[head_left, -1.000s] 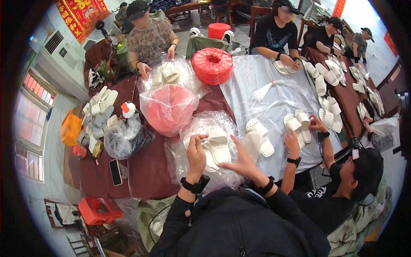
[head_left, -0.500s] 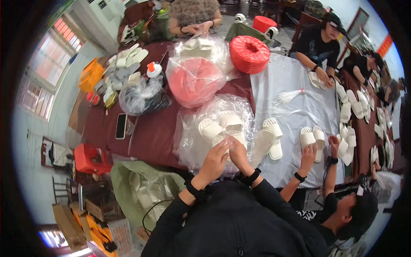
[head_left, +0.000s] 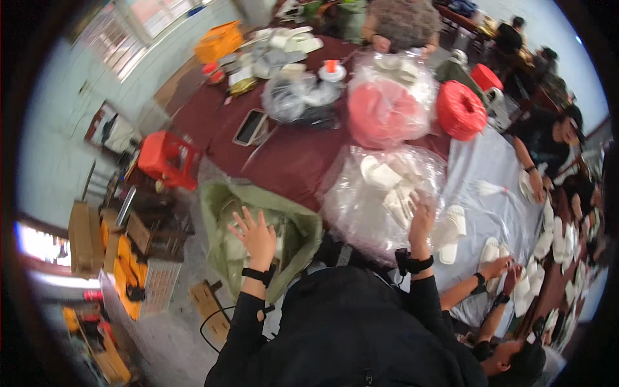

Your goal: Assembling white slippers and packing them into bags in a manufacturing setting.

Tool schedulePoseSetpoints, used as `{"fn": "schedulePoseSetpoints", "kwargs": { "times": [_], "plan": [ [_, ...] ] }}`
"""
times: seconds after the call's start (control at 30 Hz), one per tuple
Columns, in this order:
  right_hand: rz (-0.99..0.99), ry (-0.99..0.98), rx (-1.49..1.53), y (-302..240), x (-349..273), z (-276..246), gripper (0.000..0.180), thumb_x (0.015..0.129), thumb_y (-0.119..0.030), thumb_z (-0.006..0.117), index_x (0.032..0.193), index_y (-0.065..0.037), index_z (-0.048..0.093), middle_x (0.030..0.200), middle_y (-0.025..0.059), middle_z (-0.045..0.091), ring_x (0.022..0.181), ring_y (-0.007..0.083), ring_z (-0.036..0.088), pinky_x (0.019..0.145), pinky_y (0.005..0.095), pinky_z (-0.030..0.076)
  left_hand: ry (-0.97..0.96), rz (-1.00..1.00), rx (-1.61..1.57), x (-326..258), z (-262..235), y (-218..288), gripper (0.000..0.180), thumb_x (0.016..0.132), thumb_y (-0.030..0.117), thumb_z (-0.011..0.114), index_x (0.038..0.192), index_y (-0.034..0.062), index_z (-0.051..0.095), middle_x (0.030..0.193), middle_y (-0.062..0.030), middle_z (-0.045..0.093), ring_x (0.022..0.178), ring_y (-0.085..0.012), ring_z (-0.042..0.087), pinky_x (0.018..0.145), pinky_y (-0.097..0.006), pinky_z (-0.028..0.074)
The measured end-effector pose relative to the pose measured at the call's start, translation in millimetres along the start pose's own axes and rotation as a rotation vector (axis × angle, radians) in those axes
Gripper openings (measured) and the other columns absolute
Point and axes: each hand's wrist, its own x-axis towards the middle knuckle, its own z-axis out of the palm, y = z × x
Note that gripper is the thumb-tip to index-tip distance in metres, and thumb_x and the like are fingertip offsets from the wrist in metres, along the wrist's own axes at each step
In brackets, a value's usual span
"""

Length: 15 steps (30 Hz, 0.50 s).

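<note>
The left hand is spread open with fingers apart and holds nothing, above the green sack that stands on the floor beside the table's near edge. The right hand rests on the clear plastic bag of white slippers at the near edge of the dark red table. Its fingers are blurred and partly hidden behind the film, so I cannot tell whether they grip anything.

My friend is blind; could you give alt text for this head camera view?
A person's left hand hovers open over a green sack beside the table, while the right hand rests on a clear plastic bag of white slippers.
</note>
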Motion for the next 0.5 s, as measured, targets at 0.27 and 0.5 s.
{"fn": "schedulePoseSetpoints", "kwargs": {
  "times": [0.27,0.5],
  "plan": [
    [-0.025,-0.437,-0.198,-39.2,-47.9,99.1,0.035,0.09,-0.011,0.042,0.122,0.002,0.04,0.115,0.0152,0.052,0.104,0.0274,0.054,0.085,0.0376,0.045,-0.012,-0.298,0.216,-57.4,18.6,-150.9,0.046,0.072,0.009,0.053,0.117,0.0147,0.052,0.141,-0.0214,0.017,0.129,-0.0442,0.008,0.099,-0.064,0.002],
    [0.592,-0.744,0.072,-25.2,-114.2,213.1,0.022,0.089,-0.01,0.041,0.094,-0.002,0.061,0.096,0.0109,0.061,0.088,0.0198,0.058,0.078,0.031,0.048,-0.543,-0.566,-0.192,-67.3,66.9,-211.6,0.04,0.075,0.016,0.056,0.115,0.0123,0.051,0.11,-0.0228,0.053,0.099,-0.0364,0.053,0.081,-0.049,0.044]
  ]
}}
